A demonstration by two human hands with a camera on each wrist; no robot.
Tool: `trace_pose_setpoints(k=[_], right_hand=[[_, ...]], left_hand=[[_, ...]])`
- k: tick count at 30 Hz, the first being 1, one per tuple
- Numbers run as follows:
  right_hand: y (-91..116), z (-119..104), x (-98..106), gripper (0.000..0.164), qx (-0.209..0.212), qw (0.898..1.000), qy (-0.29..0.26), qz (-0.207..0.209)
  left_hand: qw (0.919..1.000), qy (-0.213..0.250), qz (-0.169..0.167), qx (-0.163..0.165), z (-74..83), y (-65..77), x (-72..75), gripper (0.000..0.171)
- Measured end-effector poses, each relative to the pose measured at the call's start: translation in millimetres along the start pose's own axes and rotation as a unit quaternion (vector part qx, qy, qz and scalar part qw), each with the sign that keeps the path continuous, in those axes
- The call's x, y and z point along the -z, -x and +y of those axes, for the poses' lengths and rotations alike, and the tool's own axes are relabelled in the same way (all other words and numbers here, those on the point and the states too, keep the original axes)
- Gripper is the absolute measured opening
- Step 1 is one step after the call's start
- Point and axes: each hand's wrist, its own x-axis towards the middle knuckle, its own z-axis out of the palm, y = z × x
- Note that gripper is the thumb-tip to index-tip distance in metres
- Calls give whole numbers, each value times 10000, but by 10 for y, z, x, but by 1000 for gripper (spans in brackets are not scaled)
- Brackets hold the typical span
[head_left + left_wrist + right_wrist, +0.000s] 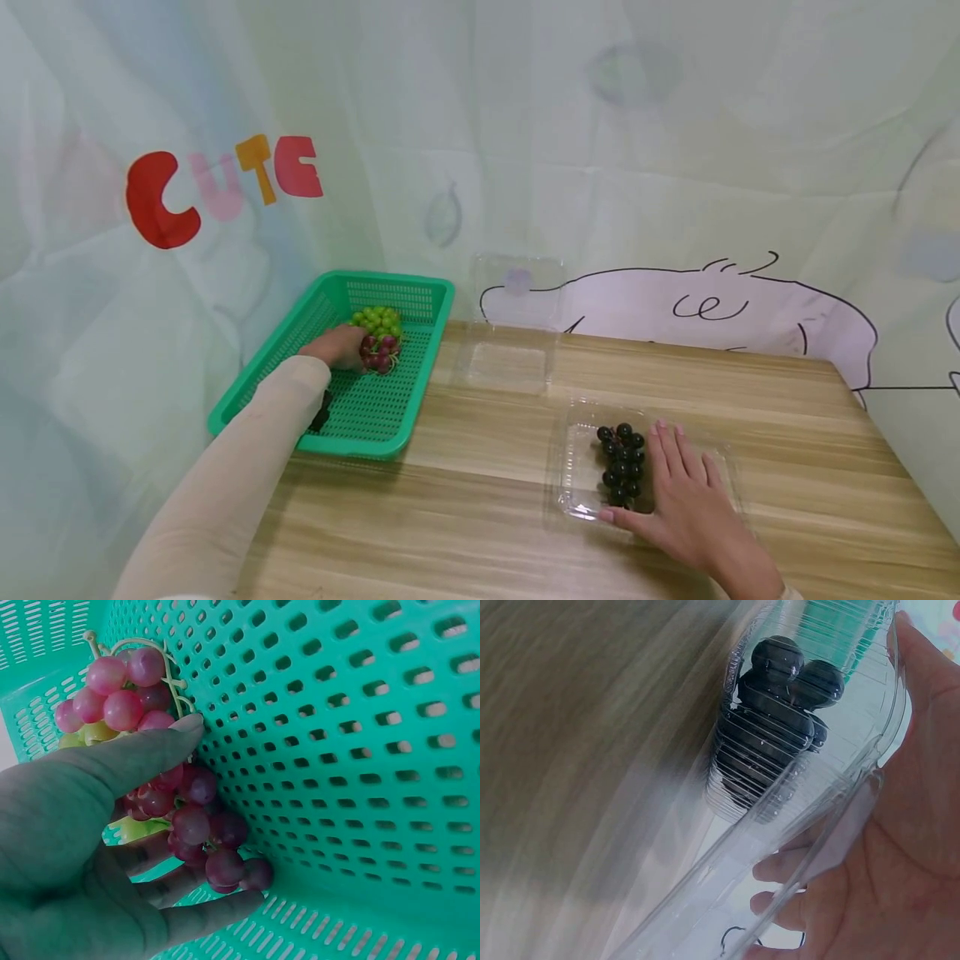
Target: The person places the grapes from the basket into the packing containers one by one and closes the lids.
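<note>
Inside the green basket [390,450], my left hand [337,346] grips a bunch of red grapes [199,825]. In the left wrist view, the thumb lies across the top of the bunch and the fingers curve underneath. Green grapes [378,319] lie just behind it, and a dark bunch [321,414] is partly hidden by my left sleeve. On the right, my right hand [686,500] rests with straight, spread fingers on a clear plastic box [581,492]. A bunch of black grapes [624,467] lies in that box, beside the fingers.
Another clear plastic box [510,362] stands with its lid raised at the back of the wooden table [465,500], right of the basket. A printed curtain [420,108] hangs behind the table and along its left side.
</note>
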Motion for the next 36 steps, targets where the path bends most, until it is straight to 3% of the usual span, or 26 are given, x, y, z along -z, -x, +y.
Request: trace_pose_setpoints(k=[36], right_hand=[[0,-6,9,123,-41,10000,-60,16]], left_hand=[[10000,-52,-78,13,-20,-54,2,26]])
